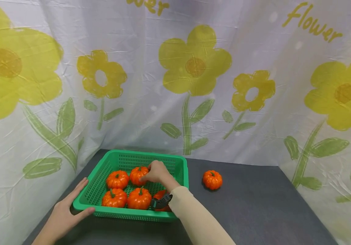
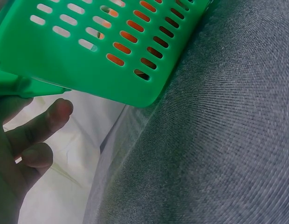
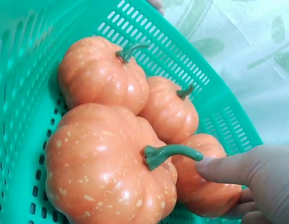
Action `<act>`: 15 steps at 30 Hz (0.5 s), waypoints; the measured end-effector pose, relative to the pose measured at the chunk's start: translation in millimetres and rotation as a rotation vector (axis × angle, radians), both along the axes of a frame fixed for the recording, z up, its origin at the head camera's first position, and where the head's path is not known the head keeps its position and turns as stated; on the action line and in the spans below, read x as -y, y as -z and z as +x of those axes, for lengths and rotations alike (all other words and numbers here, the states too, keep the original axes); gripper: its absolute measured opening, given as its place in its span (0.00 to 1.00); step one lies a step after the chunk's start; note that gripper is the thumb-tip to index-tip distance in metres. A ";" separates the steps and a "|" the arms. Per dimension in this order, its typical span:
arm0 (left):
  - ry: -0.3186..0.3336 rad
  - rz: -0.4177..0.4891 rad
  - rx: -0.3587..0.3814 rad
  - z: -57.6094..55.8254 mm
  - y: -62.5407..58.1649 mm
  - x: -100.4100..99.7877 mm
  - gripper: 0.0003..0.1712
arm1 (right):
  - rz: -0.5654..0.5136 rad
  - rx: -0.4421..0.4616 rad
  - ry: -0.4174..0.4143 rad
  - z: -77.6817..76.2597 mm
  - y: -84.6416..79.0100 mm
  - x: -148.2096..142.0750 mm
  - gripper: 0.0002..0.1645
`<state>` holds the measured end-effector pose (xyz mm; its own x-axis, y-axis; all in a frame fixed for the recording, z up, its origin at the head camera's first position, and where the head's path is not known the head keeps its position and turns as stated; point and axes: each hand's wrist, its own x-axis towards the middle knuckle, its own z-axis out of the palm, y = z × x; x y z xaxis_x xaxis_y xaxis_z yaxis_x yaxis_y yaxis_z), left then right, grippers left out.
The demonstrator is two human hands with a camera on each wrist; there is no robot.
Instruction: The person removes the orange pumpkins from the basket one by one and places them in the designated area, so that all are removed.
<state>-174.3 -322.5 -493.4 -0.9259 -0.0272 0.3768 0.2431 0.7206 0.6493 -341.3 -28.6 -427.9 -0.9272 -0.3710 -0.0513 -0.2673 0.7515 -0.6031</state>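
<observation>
Pumpkin, glossy orange, ribbed and green-stemmed (image 1: 138, 175), sits toward the far side of a shallow rectangular basket of green perforated plastic (image 1: 117, 211), pinched between thumb and fingers of the right hand (image 1: 157, 173); from my distant station I cannot tell whether the basket floor bears its weight. The left hand (image 1: 63, 211) lies spread, unclenched, about the near left corner. Should the pinch loosen, I judge that the smooth skin could slip and the fruit roll into the matching orange neighbour (image 1: 117, 179) just left. A second hazard is the dark wrist-worn device (image 1: 162, 201), which overlies a partly hidden orange fruit (image 1: 160, 193) and might snag it. A knock could also skid the basket, since I see no firm left-hand grasp. The lone orange pumpkin (image 1: 212, 180), apart on the dark grey table (image 1: 255, 204), might roll if the cream sleeve (image 1: 197, 214) brushes it.
</observation>
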 end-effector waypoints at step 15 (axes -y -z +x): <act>-0.010 -0.005 0.043 0.6 -1.4 -1.2 0.56 | -0.044 -0.026 -0.021 8.5 -20.3 -23.9 0.23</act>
